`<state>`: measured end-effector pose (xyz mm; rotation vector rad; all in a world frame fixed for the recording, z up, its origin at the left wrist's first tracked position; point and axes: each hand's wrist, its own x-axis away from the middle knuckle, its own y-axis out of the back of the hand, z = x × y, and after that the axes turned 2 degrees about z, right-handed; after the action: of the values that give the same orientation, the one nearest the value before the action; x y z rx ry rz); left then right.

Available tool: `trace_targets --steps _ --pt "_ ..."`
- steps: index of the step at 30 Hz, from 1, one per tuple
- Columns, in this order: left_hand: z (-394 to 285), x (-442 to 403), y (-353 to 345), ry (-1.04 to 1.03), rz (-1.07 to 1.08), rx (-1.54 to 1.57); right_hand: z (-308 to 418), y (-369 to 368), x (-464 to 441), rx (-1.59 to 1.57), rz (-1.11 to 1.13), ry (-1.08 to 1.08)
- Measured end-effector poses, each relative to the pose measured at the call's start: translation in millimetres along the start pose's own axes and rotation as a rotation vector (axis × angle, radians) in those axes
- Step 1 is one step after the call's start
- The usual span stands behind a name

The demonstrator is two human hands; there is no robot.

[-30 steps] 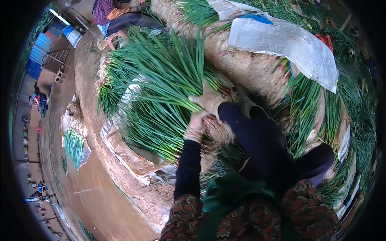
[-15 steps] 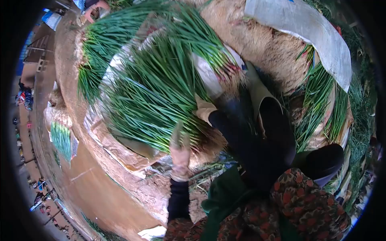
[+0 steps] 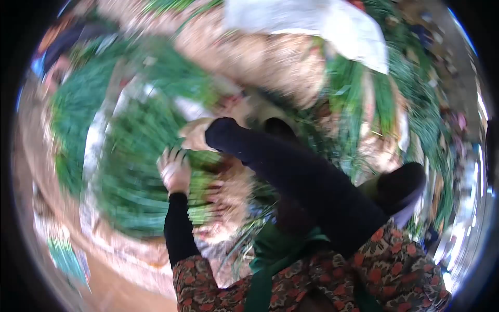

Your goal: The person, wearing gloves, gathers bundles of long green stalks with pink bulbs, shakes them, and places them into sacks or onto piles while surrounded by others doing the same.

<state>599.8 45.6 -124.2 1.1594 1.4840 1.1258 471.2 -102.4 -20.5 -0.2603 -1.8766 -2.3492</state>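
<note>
A wide pile of green onions point(image 3: 135, 171) lies before me, its leaves fanned to the left and its pale roots to the right. On top of the stalks rests my left hand point(image 3: 175, 170), gloved, with its fingers spread. Just above and to the right, my right hand point(image 3: 197, 135) touches the upper edge of the pile; its fingers are partly hidden and blurred. A smaller bunch of green onions point(image 3: 176, 75) lies beyond, with its roots beside my boot.
A white sheet point(image 3: 306, 18) covers part of a long root heap point(image 3: 260, 57) at the top. More onions point(image 3: 348, 99) lie to the right. Another person's leg point(image 3: 67, 44) shows at the upper left. My knee point(image 3: 403, 184) is at the right.
The view has swung, shifting the pile leftward. Since the earliest frame, the upper bunch has come away from my hands. My left hand has moved up over the pile, nearer my right.
</note>
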Motion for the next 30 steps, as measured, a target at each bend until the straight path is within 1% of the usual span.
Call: trace_targets --steps 1,2,3,4,5,7,9,10,11,12,13,14,15,16,17,18,19,21,22,24,26,27,28,29,30 --pt "-6.3 0.2 5.3 -0.005 -0.015 0.018 -5.3 51.4 31.7 -0.362 -0.095 -0.418" --pt "-6.9 4.8 6.9 -0.043 -0.004 -0.022 -21.3 92.1 63.4 -0.293 -0.057 -0.433" --pt "-15.5 4.4 8.8 -0.032 -0.016 -0.037 -36.3 114.9 118.6 -0.169 -0.308 -0.465" --pt "-18.9 5.3 10.8 -0.003 0.04 -0.052 -52.7 131.9 164.1 -0.044 -0.544 -0.468" --pt "-20.6 6.1 6.9 0.035 0.132 -0.108 -64.8 152.5 226.6 -0.073 -0.527 -0.541" --pt "-24.5 7.7 10.3 0.042 0.243 -0.165 -64.3 182.8 369.1 -0.002 -0.531 -0.737" --pt "-35.3 -2.8 22.4 0.076 0.37 -0.213 -62.6 151.3 519.0 0.176 -0.536 -0.992" --pt "-42.2 0.4 25.6 0.093 0.404 -0.238 -52.8 109.3 617.3 0.504 -0.669 -0.672" --pt "-50.4 1.6 33.3 0.105 0.44 -0.225 16.0 128.9 639.7 0.563 0.036 -1.16" --pt "-50.4 -3.0 37.4 0.127 0.485 -0.206 27.7 94.6 682.5 0.615 0.112 -1.211" --pt "-52.8 -3.6 40.0 0.116 0.445 -0.195 39.5 29.2 732.4 0.022 -0.009 -1.278" --pt "-60.4 -2.6 45.7 0.098 0.327 -0.159 50.8 -36.2 782.6 -0.854 -0.434 -1.359" --pt "-59.6 -10.2 48.7 0.039 0.34 -0.071 62.5 -99.3 831.1 -1.314 -0.678 -1.493" --pt "-50.6 -20.4 49.3 -0.018 0.355 0.016 80.1 -95.7 801.3 -1.036 -0.497 -1.626" --pt "-41.9 -23.7 44.1 0.016 0.257 0.208 81.8 -128.1 804.3 -1.022 -0.439 -1.628" --pt "-58.8 -28.1 61.5 0.14 0.216 0.388 79.0 -162.0 808.5 -1.007 -0.381 -1.626" --pt "-65.7 -35.5 72.4 0.138 0.164 0.504 86.3 -162.4 798.9 -0.801 -0.394 -1.624" --pt "-86.0 -55.9 101.7 0.112 0.068 0.719 67.2 -182.3 790.1 -0.586 -0.542 -1.734" --pt "-90.2 -72.4 106.4 0.167 0.041 1.096 57.9 -190.7 785.1 -0.476 -0.615 -1.784" --pt "-192.9 -90.4 175.7 0.141 -0.007 1.195 38.4 -210.2 770.4 -0.218 -0.946 -1.885" --pt "-293.3 -96.2 219.4 0.066 -0.002 1.257 27.2 -197.4 749.1 -0.241 -0.904 -2.014" --pt "-341.5 -93.9 230.9 0.017 0.026 1.276 10.0 -228.6 747.1 -0.333 -0.963 -1.951" --pt "-377.5 -95.9 229.6 -0.059 0.078 1.228 5.2 -234.9 740.4 -0.451 -0.886 -1.961" --pt "-416.2 -93.9 225.5 -0.163 0.125 1.222 8.0 -224.0 730.1 -0.226 -0.557 -1.817" --pt "-455.2 -90.3 220.6 -0.15 0.18 1.221 12.1 -208.3 718.9 0.046 -0.298 -1.642"
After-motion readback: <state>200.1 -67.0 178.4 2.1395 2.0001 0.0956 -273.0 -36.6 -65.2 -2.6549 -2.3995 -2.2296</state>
